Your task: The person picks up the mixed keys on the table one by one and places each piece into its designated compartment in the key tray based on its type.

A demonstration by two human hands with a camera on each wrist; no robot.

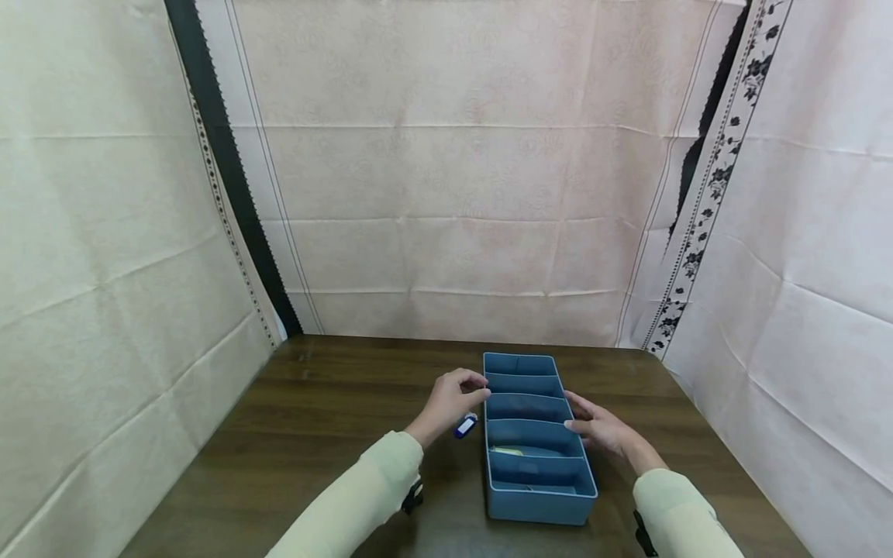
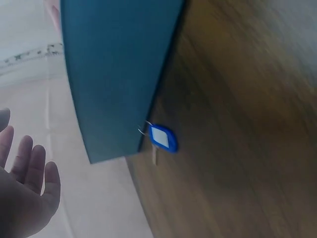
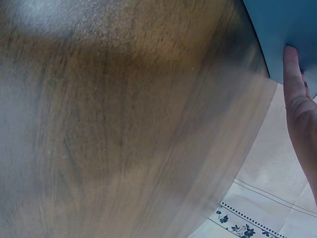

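A long blue divided organizer box (image 1: 540, 508) stands on the table, its row of compartments running away from me. My left hand (image 1: 449, 403) is at its left rim with fingers loosely bent and nothing held; the left wrist view shows that hand (image 2: 29, 188) apart from the box wall (image 2: 119, 74). Below it on the table lies a key with a blue key tag (image 1: 465, 425), its metal ring and key (image 2: 154, 154) showing in the left wrist view. My right hand (image 1: 607, 430) touches the box's right side, a straight finger (image 3: 292, 72) against the wall.
A yellowish-green item (image 1: 507, 451) lies in a compartment near the front, and something thin is in the front one. The brown wooden table (image 1: 314, 449) extends both sides. White cloth (image 1: 446, 194) hangs behind and at both sides.
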